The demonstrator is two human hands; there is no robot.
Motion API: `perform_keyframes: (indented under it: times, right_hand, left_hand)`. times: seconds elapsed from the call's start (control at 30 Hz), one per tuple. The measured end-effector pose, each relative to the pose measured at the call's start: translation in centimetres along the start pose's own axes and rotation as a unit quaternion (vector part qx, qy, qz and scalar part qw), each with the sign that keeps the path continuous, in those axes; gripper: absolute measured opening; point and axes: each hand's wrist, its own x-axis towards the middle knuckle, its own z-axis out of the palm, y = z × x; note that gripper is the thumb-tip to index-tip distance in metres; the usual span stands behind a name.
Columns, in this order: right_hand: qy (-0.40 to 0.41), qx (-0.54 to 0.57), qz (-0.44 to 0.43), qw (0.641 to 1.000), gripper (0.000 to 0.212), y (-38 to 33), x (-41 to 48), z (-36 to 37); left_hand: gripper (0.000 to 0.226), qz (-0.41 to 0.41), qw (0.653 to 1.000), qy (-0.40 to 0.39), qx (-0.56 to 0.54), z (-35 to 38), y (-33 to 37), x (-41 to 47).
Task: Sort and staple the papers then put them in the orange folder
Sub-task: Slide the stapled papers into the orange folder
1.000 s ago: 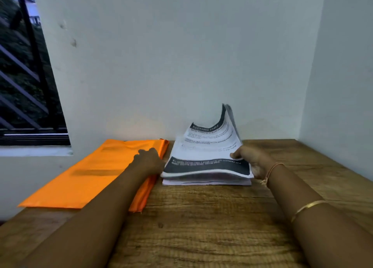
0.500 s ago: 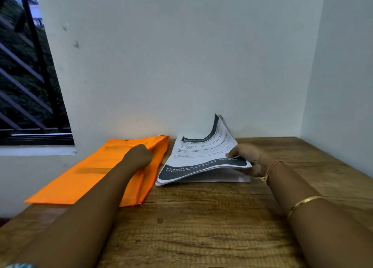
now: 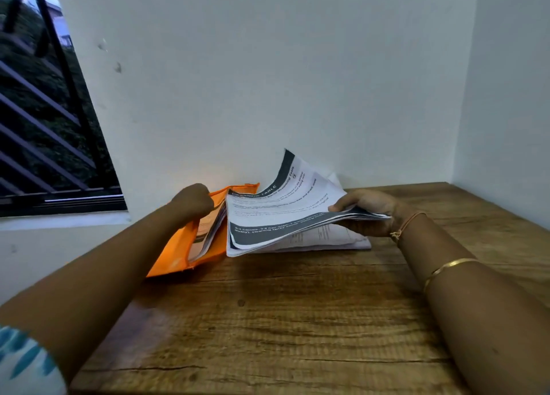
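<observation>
Two hands share the work, and each hold looks chosen for one end: getting paper into the orange folder (image 3: 178, 247). Our left hand (image 3: 193, 203) is curled tight on the folder's upper cover and props it up off the table (image 3: 268, 320), so the mouth gapes towards the right; we judge this gives the incoming pages a clear way in. Our right hand (image 3: 370, 213) pinches a sheaf of papers (image 3: 276, 216) at its right edge, thumb on top and fingers beneath, and carries it raised and tipped down to the left, its left edge just beside the open folder. The far end of the sheaf curls up towards the wall (image 3: 268, 82), which suggests a thin, floppy bundle that could snag on the cover if pushed in crooked. The folder lies by the table's far edge, left of the middle, close to the wall.

By count: one orange folder; one sheaf in the hand; one flat pile of printed sheets (image 3: 336, 240) on the table under that sheaf, near the far edge; and one bundle of pages (image 3: 205, 231) inside the folder, its leaves too blurred to number. Nothing to staple with is in view, and we cannot tell whether the raised sheaf is stapled. With a pile left on the table, we judge the filing partly done.
</observation>
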Motion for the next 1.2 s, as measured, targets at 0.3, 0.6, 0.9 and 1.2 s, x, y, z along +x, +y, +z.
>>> perform_keyframes:
  times: [0.3, 0.6, 0.9, 1.2]
  right_hand:
    - [-0.067, -0.113, 0.001, 0.991, 0.006, 0.2, -0.6, 1.6]
    - [-0.052, -0.125, 0.03, 0.99, 0.021, -0.4, -1.4, 3.0]
    - [-0.082, -0.116, 0.051, 0.989, 0.059, -0.7, -2.9, 3.6]
    - [-0.029, -0.029, 0.029, 0.999, 0.024, -0.5, -2.4, 4.0]
  left_hand:
    - [0.026, 0.028, 0.997, 0.044, 0.054, -1.6, -0.6, -0.8]
    - [0.049, 0.061, 0.989, 0.043, 0.125, -1.8, -0.5, -1.7]
    - [0.026, 0.142, 0.917, 0.036, 0.372, -0.8, 1.1, -4.7]
    - [0.025, 0.07, 0.889, -0.1, 0.44, 0.8, 1.2, -5.7]
